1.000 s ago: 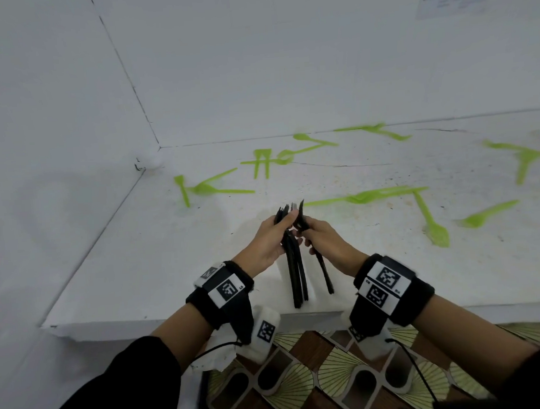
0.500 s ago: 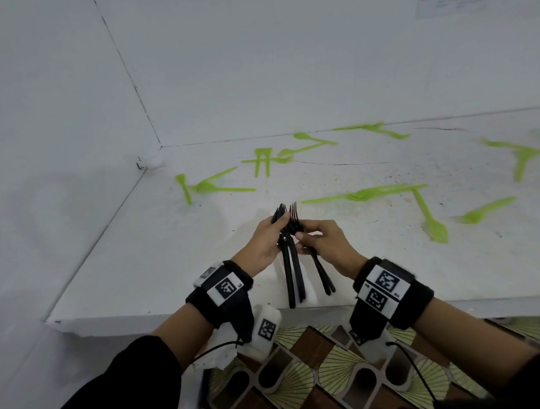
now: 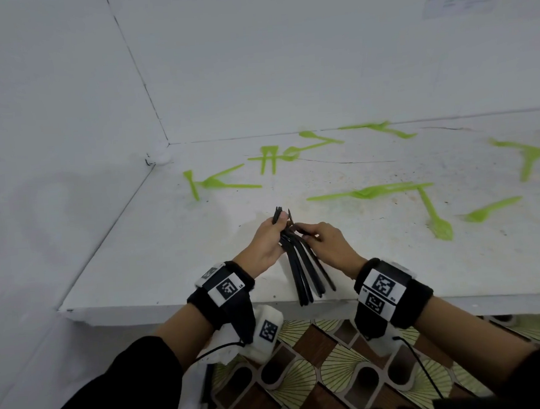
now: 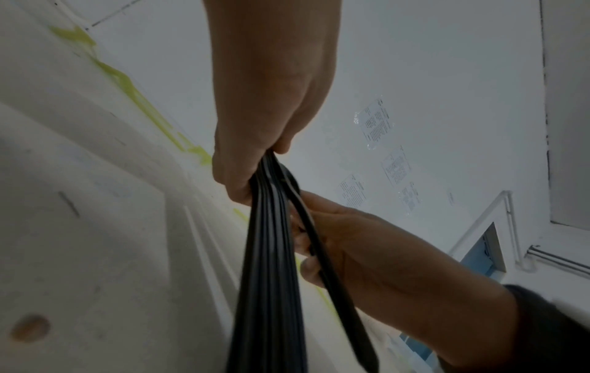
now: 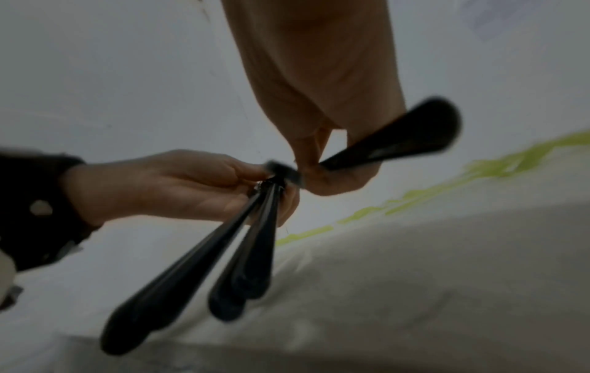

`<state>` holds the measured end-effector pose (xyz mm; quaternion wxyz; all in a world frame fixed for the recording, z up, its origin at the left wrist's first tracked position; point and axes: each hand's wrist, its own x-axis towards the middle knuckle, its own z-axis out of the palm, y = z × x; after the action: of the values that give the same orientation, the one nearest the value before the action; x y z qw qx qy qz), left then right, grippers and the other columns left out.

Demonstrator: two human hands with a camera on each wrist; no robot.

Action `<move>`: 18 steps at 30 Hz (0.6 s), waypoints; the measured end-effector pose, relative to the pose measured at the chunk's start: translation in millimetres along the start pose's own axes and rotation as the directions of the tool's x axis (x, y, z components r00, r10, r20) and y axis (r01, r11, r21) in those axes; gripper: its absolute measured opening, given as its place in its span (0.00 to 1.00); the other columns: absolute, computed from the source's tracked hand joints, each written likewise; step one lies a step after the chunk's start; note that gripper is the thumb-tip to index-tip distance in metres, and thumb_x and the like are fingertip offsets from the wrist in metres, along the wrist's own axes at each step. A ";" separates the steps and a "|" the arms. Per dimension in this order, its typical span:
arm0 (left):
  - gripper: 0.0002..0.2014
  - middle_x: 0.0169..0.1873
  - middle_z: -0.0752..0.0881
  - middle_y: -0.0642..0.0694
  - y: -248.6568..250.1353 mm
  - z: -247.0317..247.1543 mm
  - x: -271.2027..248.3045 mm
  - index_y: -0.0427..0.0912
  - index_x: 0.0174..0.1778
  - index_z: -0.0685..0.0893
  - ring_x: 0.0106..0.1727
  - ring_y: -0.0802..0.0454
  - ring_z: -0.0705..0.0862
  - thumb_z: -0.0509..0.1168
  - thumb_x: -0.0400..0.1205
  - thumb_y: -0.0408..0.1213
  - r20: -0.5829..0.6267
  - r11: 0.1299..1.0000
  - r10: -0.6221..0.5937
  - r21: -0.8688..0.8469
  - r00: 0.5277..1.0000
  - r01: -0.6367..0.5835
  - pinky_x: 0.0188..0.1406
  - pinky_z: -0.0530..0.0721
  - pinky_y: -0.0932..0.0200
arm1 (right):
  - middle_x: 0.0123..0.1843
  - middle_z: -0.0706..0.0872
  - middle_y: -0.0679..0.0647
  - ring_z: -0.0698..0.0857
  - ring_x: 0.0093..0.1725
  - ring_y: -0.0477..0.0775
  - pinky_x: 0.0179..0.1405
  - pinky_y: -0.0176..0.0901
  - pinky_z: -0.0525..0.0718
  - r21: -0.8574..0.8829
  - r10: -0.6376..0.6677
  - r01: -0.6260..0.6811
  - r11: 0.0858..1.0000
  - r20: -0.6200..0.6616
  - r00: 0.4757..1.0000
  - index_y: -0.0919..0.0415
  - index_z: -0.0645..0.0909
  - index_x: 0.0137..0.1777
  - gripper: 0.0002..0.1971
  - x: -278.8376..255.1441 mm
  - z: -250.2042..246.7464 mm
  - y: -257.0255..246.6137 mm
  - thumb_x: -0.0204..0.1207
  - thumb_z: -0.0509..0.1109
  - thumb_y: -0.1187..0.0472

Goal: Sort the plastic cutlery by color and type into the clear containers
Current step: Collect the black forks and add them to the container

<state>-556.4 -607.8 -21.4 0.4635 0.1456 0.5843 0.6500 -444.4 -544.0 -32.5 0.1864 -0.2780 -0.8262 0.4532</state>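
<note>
A bunch of black cutlery was gripped by the left hand just below the heads, above the table's near edge. One black piece was pinched betw. thumb & fingers of the right hand, fingers curled round its neck.

Step judged: sorting the black bunch by type, one piece being teased out. Best done w/ the left grip kept firm near the heads so the rest wasn't dragged along; the single piece should be drawn out along its own length, not twisted sideways, as thin plastic tines could snag on neighbours.

Long axis of the bunch ran away from the person: fork tines pointed up & toward the wall, handles fanned down past the table edge. Green cutlery lay scattered farther back. No containers were in view.
</note>
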 end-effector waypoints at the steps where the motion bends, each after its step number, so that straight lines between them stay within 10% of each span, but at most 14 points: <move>1: 0.12 0.35 0.76 0.45 -0.3 0.0 0.2 0.39 0.40 0.75 0.36 0.53 0.76 0.53 0.88 0.38 -0.010 1.000 0.005 0.002 1.000 -0.005 0.38 0.77 0.60 | 0.47 0.88 0.67 0.83 0.49 0.67 0.44 0.36 0.73 0.018 0.004 -0.005 1.000 0.040 0.999 0.58 0.83 0.63 0.20 -0.5 2.6 -1.1 0.79 0.55 0.72; 5: 0.12 0.37 0.76 0.46 1.2 -2.7 0.2 0.39 0.39 0.74 0.39 0.53 0.78 0.53 0.88 0.36 0.010 0.998 0.014 -0.057 1.000 -0.013 0.42 0.79 0.61 | 0.53 0.88 0.63 0.84 0.56 0.62 0.62 0.49 0.80 0.214 0.127 -0.141 0.966 0.079 0.989 0.58 0.86 0.57 0.19 -5.3 7.5 -3.8 0.82 0.53 0.67; 10: 0.12 0.40 0.77 0.45 6.5 -6.7 -3.1 0.40 0.39 0.73 0.41 0.51 0.80 0.52 0.88 0.36 0.029 0.999 -0.013 -0.031 1.000 0.014 0.43 0.81 0.54 | 0.40 0.87 0.58 0.82 0.42 0.59 0.48 0.51 0.78 0.281 0.210 -0.198 0.939 -0.014 0.978 0.66 0.86 0.46 0.17 -5.3 9.3 -2.6 0.82 0.55 0.64; 18: 0.13 0.41 0.81 0.41 3.8 -8.6 -10.6 0.34 0.44 0.78 0.44 0.49 0.82 0.52 0.88 0.35 0.074 0.999 0.002 0.044 0.997 -0.005 0.47 0.83 0.56 | 0.55 0.89 0.57 0.87 0.55 0.52 0.59 0.49 0.84 0.242 0.089 -0.057 0.969 -0.120 0.989 0.59 0.85 0.60 0.12 -8.9 5.7 -5.3 0.80 0.66 0.61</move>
<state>-558.7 -620.9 -16.7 0.4804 0.1808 0.5806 0.6320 -442.2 -555.6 -31.5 0.2549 -0.3128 -0.7411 0.5365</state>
